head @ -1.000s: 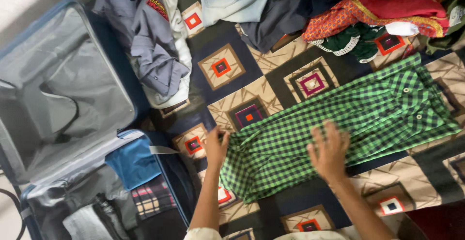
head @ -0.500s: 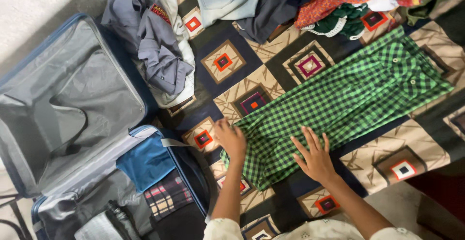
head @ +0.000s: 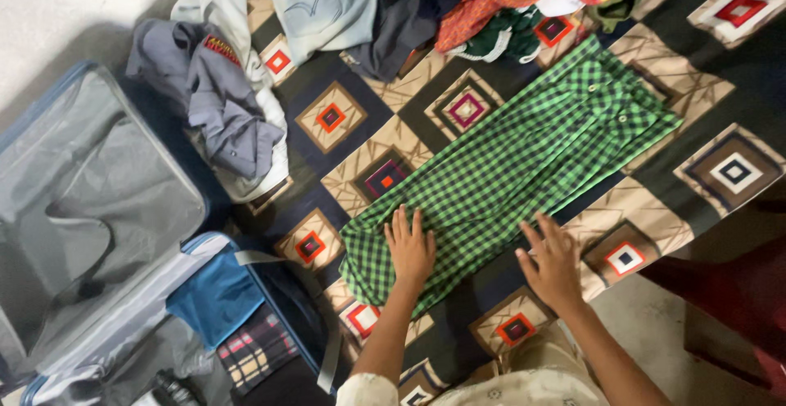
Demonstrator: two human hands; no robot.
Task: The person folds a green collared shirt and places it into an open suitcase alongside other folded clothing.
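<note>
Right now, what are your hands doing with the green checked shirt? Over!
Left hand flat on green checked shirt, fingers spread. Right hand open at shirt's near edge. Shirt lies long on patterned bedspread. Open suitcase alongside, nothing blocking.

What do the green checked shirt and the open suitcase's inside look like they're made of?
The green checked shirt, lying under the left hand, looks like thin woven cloth, probably cotton or a blend: matte, with soft creases and a yarn-dyed check. The suitcase lining appears to be a smooth grey synthetic, perhaps nylon or polyester, with a slight sheen and loose wrinkles. The blue rim suggests a hard plastic shell, though that is uncertain.
</note>
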